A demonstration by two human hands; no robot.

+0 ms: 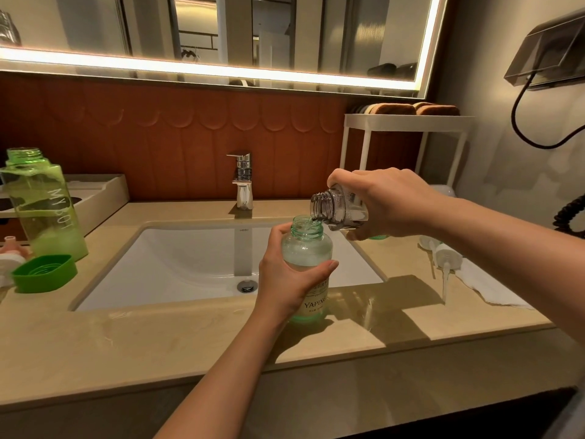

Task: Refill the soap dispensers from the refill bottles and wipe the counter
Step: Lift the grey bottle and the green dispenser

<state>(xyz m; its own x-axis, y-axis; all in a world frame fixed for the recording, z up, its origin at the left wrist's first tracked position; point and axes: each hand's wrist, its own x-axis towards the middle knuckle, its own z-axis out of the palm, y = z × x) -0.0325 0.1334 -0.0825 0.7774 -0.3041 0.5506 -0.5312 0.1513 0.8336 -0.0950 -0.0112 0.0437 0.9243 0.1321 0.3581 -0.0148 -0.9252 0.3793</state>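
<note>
Clear plastic caught the mirror light: the refill bottle [340, 209] lay tipped almost on its side in the right hand [384, 202], fingers wrapped tight around its body, its threaded mouth pointing left and slightly down. Directly under that mouth stood the soap dispenser [306, 264], upright, pump off, its open neck just below the refill's lip, and a thin stream seemed to run between them. The left hand [285, 280] gripped the dispenser's middle, thumb across the front, and held it at the counter [158, 331] edge by the sink [190, 255]. Mouth over neck was what mattered; I judged any further tilt would need the lip kept centred, or soap would spill.
</note>
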